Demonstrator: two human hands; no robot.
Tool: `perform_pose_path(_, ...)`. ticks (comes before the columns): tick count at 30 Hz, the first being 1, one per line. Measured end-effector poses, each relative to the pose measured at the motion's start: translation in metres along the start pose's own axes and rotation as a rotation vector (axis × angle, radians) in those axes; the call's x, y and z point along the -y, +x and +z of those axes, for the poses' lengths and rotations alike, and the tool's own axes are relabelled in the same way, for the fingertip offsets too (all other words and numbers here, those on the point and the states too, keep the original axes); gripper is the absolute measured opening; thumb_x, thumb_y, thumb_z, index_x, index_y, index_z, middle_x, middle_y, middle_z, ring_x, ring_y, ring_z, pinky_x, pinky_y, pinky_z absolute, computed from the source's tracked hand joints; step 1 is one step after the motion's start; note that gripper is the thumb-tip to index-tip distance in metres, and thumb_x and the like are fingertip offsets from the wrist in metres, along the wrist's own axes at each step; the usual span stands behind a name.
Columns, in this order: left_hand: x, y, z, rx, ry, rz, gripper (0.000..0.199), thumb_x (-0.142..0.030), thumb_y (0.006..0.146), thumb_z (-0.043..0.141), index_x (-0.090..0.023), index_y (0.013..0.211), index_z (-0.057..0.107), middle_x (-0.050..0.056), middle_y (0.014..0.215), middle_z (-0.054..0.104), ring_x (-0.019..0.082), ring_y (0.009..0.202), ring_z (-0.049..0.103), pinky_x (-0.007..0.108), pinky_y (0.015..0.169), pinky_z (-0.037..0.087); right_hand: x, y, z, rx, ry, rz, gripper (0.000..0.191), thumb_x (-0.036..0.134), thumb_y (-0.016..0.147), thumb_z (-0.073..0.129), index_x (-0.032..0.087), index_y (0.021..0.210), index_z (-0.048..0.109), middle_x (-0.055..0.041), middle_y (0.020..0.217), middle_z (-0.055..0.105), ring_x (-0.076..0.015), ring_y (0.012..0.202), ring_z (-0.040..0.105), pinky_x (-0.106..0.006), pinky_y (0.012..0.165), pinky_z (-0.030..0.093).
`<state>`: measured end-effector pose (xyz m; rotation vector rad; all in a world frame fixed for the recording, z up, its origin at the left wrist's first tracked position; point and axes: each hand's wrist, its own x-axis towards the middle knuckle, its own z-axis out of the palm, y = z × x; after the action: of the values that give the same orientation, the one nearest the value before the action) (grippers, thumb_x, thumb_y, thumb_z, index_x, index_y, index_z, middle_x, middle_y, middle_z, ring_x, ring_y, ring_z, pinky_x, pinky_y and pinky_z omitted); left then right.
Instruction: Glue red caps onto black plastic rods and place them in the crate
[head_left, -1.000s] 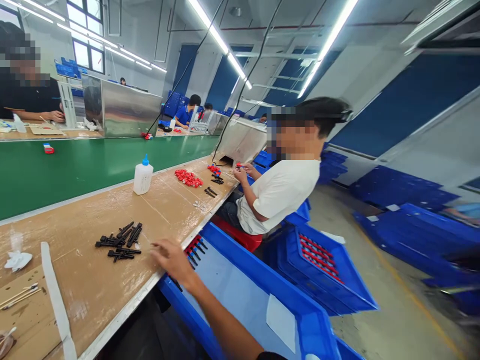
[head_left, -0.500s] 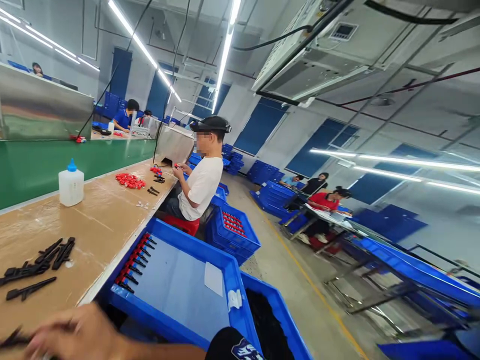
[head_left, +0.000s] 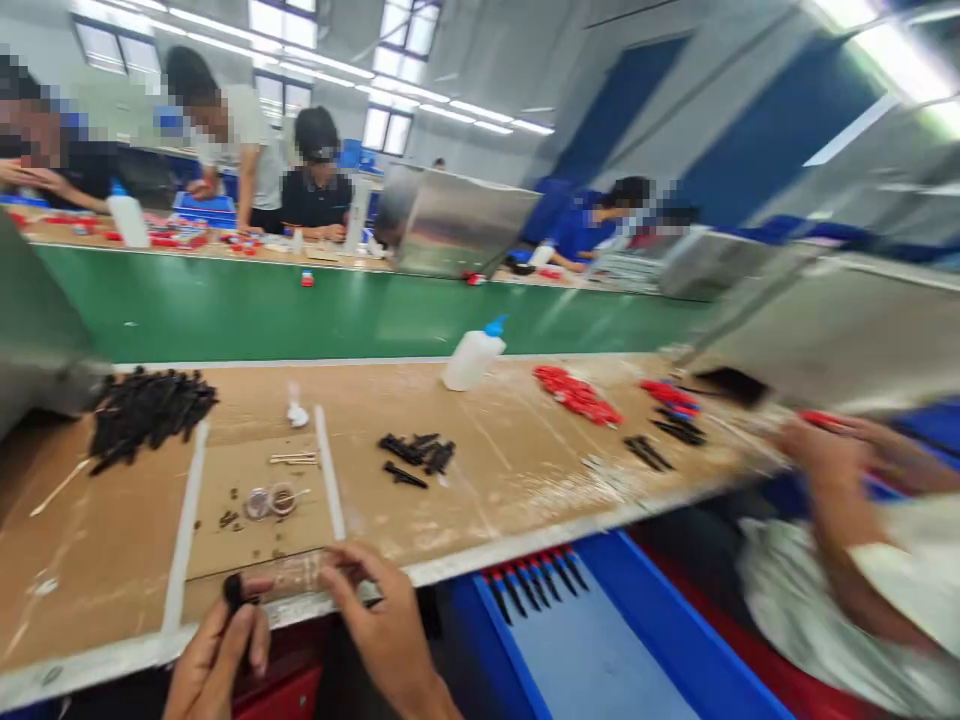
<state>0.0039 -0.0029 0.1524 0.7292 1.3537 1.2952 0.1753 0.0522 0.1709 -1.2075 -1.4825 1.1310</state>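
Observation:
In the head view, my left hand (head_left: 217, 645) is at the table's front edge, its fingers closed on a black plastic part (head_left: 234, 590) whose rounded end shows above the thumb. The rest of that part is hidden by the fingers and blur. To its right, my right hand (head_left: 386, 625) is over the same edge, thumb and fingers curved and a little apart, with nothing discernible between them. Just beyond the hands are two small round dishes (head_left: 282, 499), one with a thin stick in it, and scattered tiny brown bits (head_left: 229, 519). Cotton swabs (head_left: 294, 459) rest farther back.
A heap of black parts (head_left: 150, 415) is at left, a smaller group (head_left: 416, 455) mid-table. A blue-capped bottle (head_left: 472, 360) stands before the green belt (head_left: 330, 320). Red parts (head_left: 576, 395) lie farther right. A blue crate (head_left: 630, 640) holds assembled pieces. A co-worker (head_left: 840, 510) sits at right.
The view has swung left from the aisle to the table. Both my hands now show at the table edge; earlier only one blurred hand was visible, beside a dark part.

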Motion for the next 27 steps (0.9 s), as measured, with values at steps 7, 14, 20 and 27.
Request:
perform_pose_path(7,-0.004,-0.003,0.018,0.178,-0.586,-0.216,0.033,-0.045,0.09,0.056,-0.012,0.091,0.062,-0.009,0.052,0.024,0.005,0.045,0.02,0.021,0.047,0.017,-0.003,0.058,0.004,-0.01,-0.225,-0.123,0.033,0.039,0.087,0.063,0.02,0.113,0.069,-0.0056,0.09,0.071,-0.0165,0.069,0.06,-0.029,0.066,0.05)
perform_pose_path(14,-0.016,0.008,0.017,0.275,-0.834,-0.265,0.028,-0.035,0.094,0.049,-0.011,0.089,0.061,-0.009,0.053,0.021,0.005,0.045,0.017,0.021,0.047,0.016,0.005,0.078,0.022,0.079,-0.22,-0.177,0.023,0.04,0.088,0.062,0.022,0.098,0.073,-0.0041,0.091,0.073,-0.0156,0.068,0.06,-0.029,0.065,0.049)
perform_pose_path(20,-0.01,0.017,0.018,0.293,-0.902,-0.309,0.028,-0.036,0.092,0.052,-0.01,0.088,0.061,-0.009,0.052,0.022,0.005,0.044,0.017,0.02,0.047,0.016,0.008,0.082,0.026,0.145,-0.256,-0.297,0.015,0.033,0.09,0.062,0.024,0.095,0.073,-0.0039,0.095,0.073,-0.0187,0.084,0.065,-0.031,0.073,0.051)
perform_pose_path(27,-0.01,0.019,0.016,0.289,-0.87,-0.364,0.026,-0.036,0.092,0.052,-0.012,0.088,0.06,-0.01,0.052,0.022,0.004,0.043,0.015,0.02,0.046,0.015,-0.012,0.073,0.013,-0.063,-0.233,-0.173,0.021,0.035,0.088,0.063,0.019,0.097,0.072,-0.007,0.094,0.075,-0.0205,0.082,0.07,-0.036,0.079,0.056)
